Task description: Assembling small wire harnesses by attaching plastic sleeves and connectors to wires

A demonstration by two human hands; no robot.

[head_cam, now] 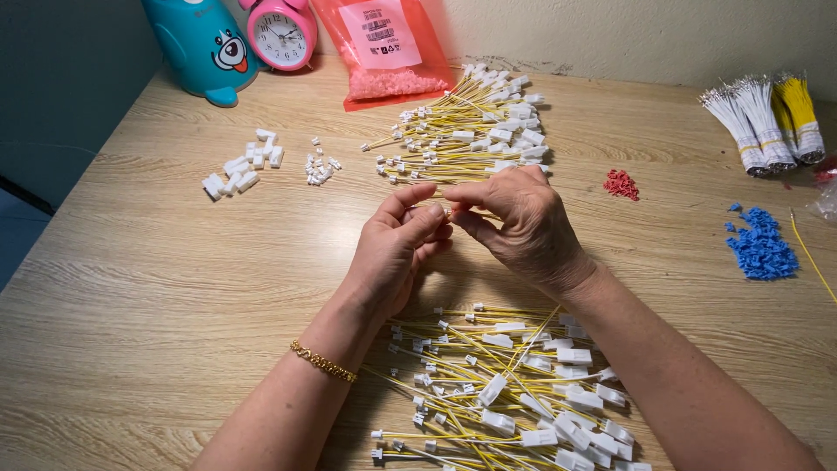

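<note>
My left hand [397, 249] and my right hand [523, 227] meet above the middle of the wooden table [157, 288], fingertips pinched together on a small white connector with a thin yellow-and-white wire [446, 210]. Most of that piece is hidden by my fingers. Under my wrists lies a heap of yellow-and-white wires with white plugs [514, 392]. A second, similar pile of wires [475, 131] lies just beyond my hands. A gold bracelet [324, 362] is on my left wrist.
Loose white housings [242, 167] and tiny white pieces [319, 167] lie at the left. At the back stand a teal toy [202, 44], a pink alarm clock [281, 33] and a red bag [384, 52]. Red bits [621, 184], blue bits [762, 246] and bundled wires [767, 122] sit right.
</note>
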